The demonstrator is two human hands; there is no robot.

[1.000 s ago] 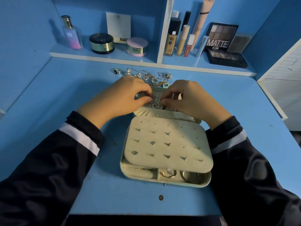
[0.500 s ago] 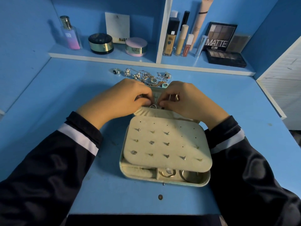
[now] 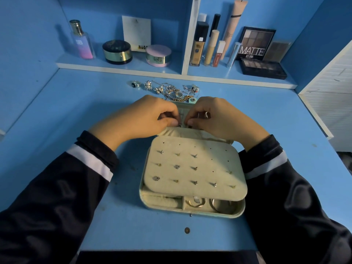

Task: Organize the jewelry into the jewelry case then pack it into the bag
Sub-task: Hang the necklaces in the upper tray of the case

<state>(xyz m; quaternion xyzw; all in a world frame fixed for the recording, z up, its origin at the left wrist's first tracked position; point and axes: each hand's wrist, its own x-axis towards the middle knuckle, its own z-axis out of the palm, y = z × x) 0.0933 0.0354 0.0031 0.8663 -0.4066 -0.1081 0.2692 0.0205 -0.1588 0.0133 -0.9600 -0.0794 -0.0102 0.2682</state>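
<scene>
Fingers: L thumb + forefinger and R thumb + forefinger are curled tight, tips nearly meeting. Both pairs pinch a small silvery piece, mostly hidden; type unclear.
Hands: left hand and right hand, knuckles up, over the open lid at the case's 12 o'clock.
Change: 1 s ago the piece hung clear above the cream gathered lid pocket; now it sits at the pocket mouth, w/ the thumbs closer together.
Meaning: prob. one more item is being tucked or fixed into the lid; sorting is still mid-way and packing not begun.
Task thing: pale green rounded jewelry case w/ cream lining, open at the centre of the blue desk.
Count, panel: cream flat stud panel, 4 rows × 5 holes; approx. 12 studs in, 8 holes bare.
Count, tray: 3 compartments show at the panel's 6 o'clock: 1 ring roll, some rings, hoop(s).
Count, loose: 1 tangled heap of silver and gold jewelry at 12 o'clock beyond the hands, too knotted to count; 1 dark-stone ring at its 9 o'clock end.
Bag: not in view.
</scene>
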